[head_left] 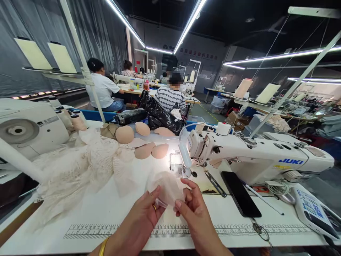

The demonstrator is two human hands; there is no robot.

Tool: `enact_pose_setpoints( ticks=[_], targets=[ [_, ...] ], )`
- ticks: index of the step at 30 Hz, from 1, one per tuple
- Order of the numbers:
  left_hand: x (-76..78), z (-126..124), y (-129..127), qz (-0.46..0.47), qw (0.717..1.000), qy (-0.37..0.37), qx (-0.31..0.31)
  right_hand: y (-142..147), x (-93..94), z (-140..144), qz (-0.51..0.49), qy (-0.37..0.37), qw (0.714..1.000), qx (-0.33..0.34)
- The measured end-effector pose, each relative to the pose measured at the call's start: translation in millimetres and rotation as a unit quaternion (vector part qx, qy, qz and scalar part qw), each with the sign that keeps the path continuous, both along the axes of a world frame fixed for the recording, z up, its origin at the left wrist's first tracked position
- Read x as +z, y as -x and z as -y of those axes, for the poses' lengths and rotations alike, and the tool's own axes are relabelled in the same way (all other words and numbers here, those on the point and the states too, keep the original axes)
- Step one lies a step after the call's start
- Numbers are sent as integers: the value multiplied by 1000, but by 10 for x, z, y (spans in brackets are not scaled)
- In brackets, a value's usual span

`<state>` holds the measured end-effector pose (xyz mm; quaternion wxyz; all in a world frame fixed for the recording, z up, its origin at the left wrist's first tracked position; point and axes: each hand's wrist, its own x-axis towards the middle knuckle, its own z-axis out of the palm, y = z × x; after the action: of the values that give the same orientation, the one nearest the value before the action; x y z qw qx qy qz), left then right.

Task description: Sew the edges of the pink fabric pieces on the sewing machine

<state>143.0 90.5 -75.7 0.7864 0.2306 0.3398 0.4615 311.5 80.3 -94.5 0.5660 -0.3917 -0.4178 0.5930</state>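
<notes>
Both hands hold one small piece of sheer beige mesh fabric (166, 188) above the white sewing table (106, 209). My left hand (142, 217) pinches its lower left edge, and my right hand (195, 213) grips its right side. The piece sits just in front of the presser foot (183, 170) of the white JUKI sewing machine (255, 156). A pile of cream lace fabric (80, 167) lies to the left. Several beige bra cups (144, 140) rest behind it.
A black phone (240, 193), scissors (215, 183) and a control panel (314, 211) lie right of my hands. A printed ruler (106, 230) runs along the table's front. Another machine (29, 129) stands at left. Other people sit sewing in the background.
</notes>
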Motion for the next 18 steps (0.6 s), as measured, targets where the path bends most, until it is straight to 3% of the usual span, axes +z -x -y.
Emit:
enact_pose_setpoints(
  ticks=[4, 9, 13, 18],
  targets=[
    [165, -98, 10, 28, 998, 13, 49, 31, -47, 244, -39, 55, 997, -28],
    [279, -36, -31, 64, 986, 134, 82, 49, 86, 238, -50, 66, 993, -81],
    [280, -28, -72, 61, 987, 87, 124, 56, 45, 237, -42, 53, 994, -89],
    [215, -35, -86, 57, 993, 47, 94, 37, -31, 246, -52, 47, 993, -90]
  ],
)
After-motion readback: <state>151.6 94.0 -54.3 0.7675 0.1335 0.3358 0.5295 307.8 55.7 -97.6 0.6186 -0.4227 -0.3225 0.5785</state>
